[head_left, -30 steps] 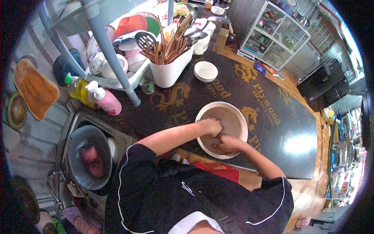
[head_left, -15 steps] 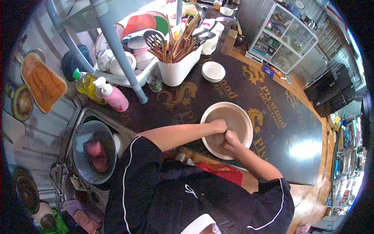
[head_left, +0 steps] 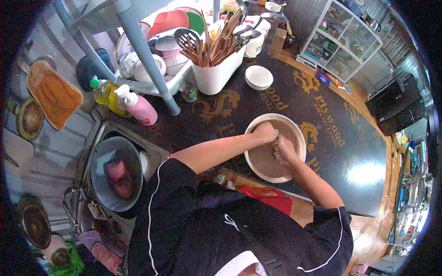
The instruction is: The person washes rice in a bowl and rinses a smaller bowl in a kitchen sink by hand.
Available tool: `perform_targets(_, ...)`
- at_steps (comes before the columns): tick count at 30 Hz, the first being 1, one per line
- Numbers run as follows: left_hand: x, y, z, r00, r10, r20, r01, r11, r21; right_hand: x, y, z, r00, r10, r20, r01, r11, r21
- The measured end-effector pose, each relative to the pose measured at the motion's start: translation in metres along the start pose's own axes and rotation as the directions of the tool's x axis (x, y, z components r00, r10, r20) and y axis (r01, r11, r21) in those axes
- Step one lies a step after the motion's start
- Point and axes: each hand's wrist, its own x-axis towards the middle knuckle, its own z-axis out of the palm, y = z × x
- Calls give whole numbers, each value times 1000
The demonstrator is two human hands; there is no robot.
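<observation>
A large cream basin holds cloudy greyish-brown liquid. Over it, my left hand is closed, its knuckles up and its fingers curled towards the middle. Just beside it, my right hand is also closed, with wet, pale clumpy matter showing at its fingers. The two hands meet or nearly meet above the liquid. What exactly they grip is too small and too hidden to name.
Behind the basin stands a small white bowl. A white holder carries chopsticks and utensils. Left are a pink pump bottle, a yellow soap bottle, a dish rack leg and a sink with a large dark bowl.
Both hands have risen from low in the basin, where the fingers were in the liquid, to above it. Pale clumps now show at my right fingers. The whole view has shifted slightly.
</observation>
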Motion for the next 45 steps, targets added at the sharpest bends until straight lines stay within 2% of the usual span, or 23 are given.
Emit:
perform_targets(2, 5, -4, 1, 1000, 15, 13, -15, 1000, 10, 31, 22, -20, 922, -287, 259, 359, 885, -296)
perform_targets(3, 12, -8, 0, 975, 93, 200, -144, 955, 259, 34, 23, -24, 892, -316, 324, 425, 829, -363)
perform_targets(5, 22, -14, 6, 910, 114, 400, -306, 833, 460, 42, 24, -33, 883, -285, 373, 452, 734, -507)
perform_targets(7, 27, -13, 11, 739, 317, 594, -672, 407, 619, 39, 16, -31, 906, -232, 353, 409, 694, -592)
perform_targets(8, 30, -16, 17, 739, 316, 595, -672, 406, 620, 37, 15, -27, 876, -300, 378, 483, 557, -675)
perform_targets(9, 38, -24, 29, 861, 299, 412, -497, 670, 551, 36, 13, -25, 836, -362, 412, 539, 401, -741)
perform_targets(11, 34, -22, 33, 949, 221, 224, -296, 867, 400, 62, 39, -32, 799, -436, 414, 573, 344, -744)
perform_targets(13, 7, -1, 20, 979, 77, -191, -40, 980, 193, 56, 36, -29, 759, -503, 414, 599, 289, -747)
perform_targets(15, 5, 8, 8, 997, 46, -68, -27, 967, 253, 24, 12, -22, 877, -260, 405, 448, 133, -884)
perform_targets(17, 4, 7, 3, 999, 2, 43, -15, 949, 315, 15, 4, -24, 867, -174, 467, 488, 106, -866)
perform_targets(19, 3, 4, 2, 966, 135, 221, -226, 856, 465, 3, -16, -26, 849, -94, 520, 526, 74, -847)
perform_targets(21, 3, -1, 6, 951, 254, 175, -308, 829, 466, -13, -36, -27, 817, -24, 576, 576, 86, -813)
perform_targets(22, 5, -3, 6, 920, 369, 136, -387, 790, 476, -6, -36, -30, 816, -28, 578, 578, 77, -812)
perform_targets(24, 12, -5, 8, 899, 397, 185, -436, 766, 473, 19, -26, -38, 688, -380, 619, 677, 28, -735)
perform_targets(26, 12, 1, 4, 874, 423, 239, -486, 739, 466, 30, -19, -35, 679, -380, 629, 671, -28, -741)
perform_targets(29, 5, 16, -8, 883, 253, 396, -462, 617, 637, 33, -12, -34, 667, -379, 641, 647, -132, -751)
perform_targets(32, 3, 15, -5, 845, 102, 526, -485, 562, 670, 23, -1, -29, 674, -364, 643, 680, -34, -732)
perform_targets(34, 1, 12, -8, 888, -11, 459, -342, 651, 678, 17, -5, -17, 880, -135, 456, 460, 0, -888)
perform_targets(38, -4, 7, -14, 805, -4, 593, -386, 756, 529, 11, -4, -23, 878, 18, 478, 469, 164, -868)
perform_targets(39, -4, 4, -11, 793, -6, 610, -392, 761, 517, 9, 7, -32, 868, 53, 493, 363, 610, -704)
perform_targets(40, -3, 1, -9, 783, -7, 621, -401, 758, 514, 10, 17, -38, 852, 72, 519, 156, 911, -381)
perform_targets(44, 0, -10, 12, 769, 20, 639, -433, 752, 498, 50, 60, -39, 899, 207, 386, -5, 886, -464)
perform_targets(45, 4, -14, 21, 769, 41, 638, -446, 749, 490, 27, 53, -33, 863, 89, 497, 26, 975, -220)
